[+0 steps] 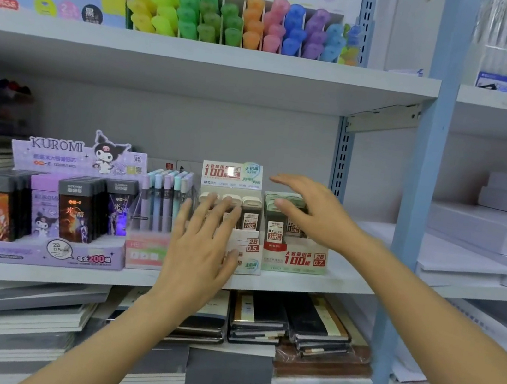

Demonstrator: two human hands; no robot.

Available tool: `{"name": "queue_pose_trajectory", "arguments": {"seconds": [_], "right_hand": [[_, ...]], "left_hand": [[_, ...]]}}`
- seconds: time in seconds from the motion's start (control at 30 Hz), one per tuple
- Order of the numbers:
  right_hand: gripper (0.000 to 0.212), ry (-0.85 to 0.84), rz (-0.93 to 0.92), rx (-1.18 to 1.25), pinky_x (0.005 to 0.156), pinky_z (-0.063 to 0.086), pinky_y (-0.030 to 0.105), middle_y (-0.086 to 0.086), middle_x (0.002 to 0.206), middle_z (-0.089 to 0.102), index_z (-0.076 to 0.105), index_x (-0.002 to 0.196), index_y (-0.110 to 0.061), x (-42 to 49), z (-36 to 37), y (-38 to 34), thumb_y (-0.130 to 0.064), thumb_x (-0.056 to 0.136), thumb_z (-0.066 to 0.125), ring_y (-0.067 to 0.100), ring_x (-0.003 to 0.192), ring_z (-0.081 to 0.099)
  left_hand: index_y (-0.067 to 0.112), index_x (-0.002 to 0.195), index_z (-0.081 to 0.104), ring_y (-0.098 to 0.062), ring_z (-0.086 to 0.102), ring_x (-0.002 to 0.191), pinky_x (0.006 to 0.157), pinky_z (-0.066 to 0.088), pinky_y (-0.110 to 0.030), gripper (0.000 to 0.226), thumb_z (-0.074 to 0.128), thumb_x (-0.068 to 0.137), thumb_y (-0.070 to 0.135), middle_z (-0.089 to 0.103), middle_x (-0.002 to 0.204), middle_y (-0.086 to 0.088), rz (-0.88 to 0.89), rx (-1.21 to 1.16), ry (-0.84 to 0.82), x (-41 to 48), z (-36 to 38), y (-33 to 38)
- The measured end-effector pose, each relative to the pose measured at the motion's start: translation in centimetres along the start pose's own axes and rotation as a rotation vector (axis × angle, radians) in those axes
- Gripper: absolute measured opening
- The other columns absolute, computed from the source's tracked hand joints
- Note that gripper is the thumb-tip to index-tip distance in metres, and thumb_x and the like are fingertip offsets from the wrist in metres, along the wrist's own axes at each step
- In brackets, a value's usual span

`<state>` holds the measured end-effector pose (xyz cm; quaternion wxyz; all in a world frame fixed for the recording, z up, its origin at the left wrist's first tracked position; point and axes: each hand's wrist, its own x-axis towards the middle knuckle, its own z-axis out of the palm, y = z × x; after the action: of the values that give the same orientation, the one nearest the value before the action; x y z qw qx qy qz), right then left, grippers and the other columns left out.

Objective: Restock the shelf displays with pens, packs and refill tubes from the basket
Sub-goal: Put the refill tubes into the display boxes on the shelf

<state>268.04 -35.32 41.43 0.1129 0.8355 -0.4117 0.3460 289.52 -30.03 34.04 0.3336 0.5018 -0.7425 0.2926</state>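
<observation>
White cardboard refill display (252, 245) and green cardboard display (294, 260): left hand (204, 243) and right hand (315, 215) hover flat-fingered, empty; best straighten refill tubes (250, 214) gently.

Pale grey upper shelf board (201, 54) is spanning the bay well above the left-hand fingers (209, 211). A lower board (313, 287) is running just below them. Grey back panel (189, 125) is closing the bay behind the right-hand fingers (287, 182). Slotted blue-grey strip (343, 159) is standing upright just right of those fingers, with a metal bracket (383, 117) hanging under the upper board above it. Farther right, a light-blue post (414, 217) is rising full height, dividing off a neighbouring bay's white shelf (479, 290). Light is falling evenly; soft shadow is sitting under the upper board.
</observation>
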Motion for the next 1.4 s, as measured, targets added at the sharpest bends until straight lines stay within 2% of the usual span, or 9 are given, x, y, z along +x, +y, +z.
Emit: {"name": "queue_pose_trajectory", "arguments": {"seconds": [0.27,0.37,0.43,0.53,0.7,0.8,0.93,1.1,1.4], "right_hand": [[0.049,-0.113,0.039,-0.115,0.108,0.037,0.039,-0.001,0.142,0.051,0.043,0.143,-0.024,2.0,3.5,-2.7,-0.04,0.098,0.049,0.018,0.129,0.048],[0.05,-0.139,0.041,0.012,0.111,0.032,0.036,-0.004,0.148,0.044,0.039,0.145,-0.026,1.5,2.8,-2.2,-0.036,0.098,0.049,0.014,0.135,0.04],[0.052,-0.044,0.04,0.064,0.111,0.027,0.033,-0.008,0.151,0.038,0.035,0.146,-0.029,0.6,1.5,-1.6,-0.036,0.097,0.05,0.008,0.137,0.033],[0.049,0.153,0.073,0.124,0.105,0.034,0.03,-0.007,0.142,0.05,0.042,0.143,-0.027,-1.4,-0.2,-0.3,-0.031,0.095,0.055,0.0,0.125,0.04],[0.048,0.045,0.084,0.073,0.101,0.044,0.032,-0.005,0.134,0.058,0.05,0.138,-0.025,-3.0,1.0,-0.2,-0.029,0.092,0.062,0.008,0.121,0.051],[0.034,0.143,0.082,0.096,0.096,0.049,0.033,-0.005,0.118,0.063,0.061,0.121,-0.02,-2.3,1.6,-0.4,-0.024,0.088,0.067,0.01,0.107,0.057],[0.018,0.136,0.179,0.303,0.086,0.055,0.027,-0.009,0.101,0.064,0.06,0.103,-0.021,-1.1,1.0,-0.4,-0.016,0.087,0.068,0.007,0.093,0.063],[0.018,0.302,0.257,0.484,0.073,0.054,0.019,-0.008,0.095,0.064,0.054,0.099,-0.022,-0.7,-2.1,0.4,-0.012,0.089,0.064,0.007,0.088,0.064],[0.016,0.4,0.188,0.402,0.078,0.052,0.02,0.0,0.092,0.066,0.054,0.103,-0.008,-2.5,-4.0,1.9,-0.004,0.09,0.061,0.013,0.088,0.064]], "left_hand": [[0.018,0.152,0.028,-0.023,0.003,0.15,0.12,-0.009,-0.047,0.062,0.038,0.097,0.044,0.019,0.161,-0.004,-0.069,0.06,-0.084,-1.1,-0.7,-2.7],[0.019,0.154,0.022,-0.022,-0.005,0.15,0.12,-0.011,-0.046,0.063,0.033,0.098,0.047,0.008,0.163,-0.003,-0.047,0.068,-0.093,-1.4,-0.3,-2.9],[0.017,0.154,0.023,-0.022,-0.004,0.15,0.12,-0.011,-0.046,0.063,0.036,0.098,0.045,0.009,0.163,-0.003,-0.045,0.035,-0.077,-1.5,-0.2,-2.9],[0.015,0.152,0.027,-0.024,0.002,0.15,0.12,-0.005,-0.048,0.063,0.043,0.097,0.041,0.016,0.161,-0.006,-0.04,0.009,-0.051,-1.5,-0.2,-2.6],[0.014,0.152,0.025,-0.024,0.004,0.15,0.12,-0.003,-0.051,0.065,0.044,0.097,0.042,0.017,0.161,-0.006,-0.019,0.024,-0.058,-1.4,0.5,-1.3],[0.013,0.152,0.027,-0.024,0.011,0.149,0.119,-0.004,-0.051,0.064,0.035,0.097,0.044,0.02,0.16,-0.006,-0.022,0.05,-0.061,-1.2,0.7,-0.8],[0.014,0.152,0.027,-0.024,0.011,0.149,0.118,-0.01,-0.048,0.064,0.037,0.098,0.045,0.021,0.16,-0.006,-0.012,0.068,-0.074,-1.2,0.8,-0.9],[0.015,0.153,0.022,-0.022,0.007,0.149,0.119,-0.011,-0.048,0.067,0.042,0.097,0.044,0.017,0.161,-0.004,0.004,0.03,-0.076,-1.0,0.6,-0.8],[0.023,0.155,0.009,-0.018,-0.006,0.15,0.119,-0.013,-0.043,0.066,0.038,0.098,0.04,0.004,0.163,0.003,0.148,-0.017,-0.106,0.5,1.3,1.8]]}}
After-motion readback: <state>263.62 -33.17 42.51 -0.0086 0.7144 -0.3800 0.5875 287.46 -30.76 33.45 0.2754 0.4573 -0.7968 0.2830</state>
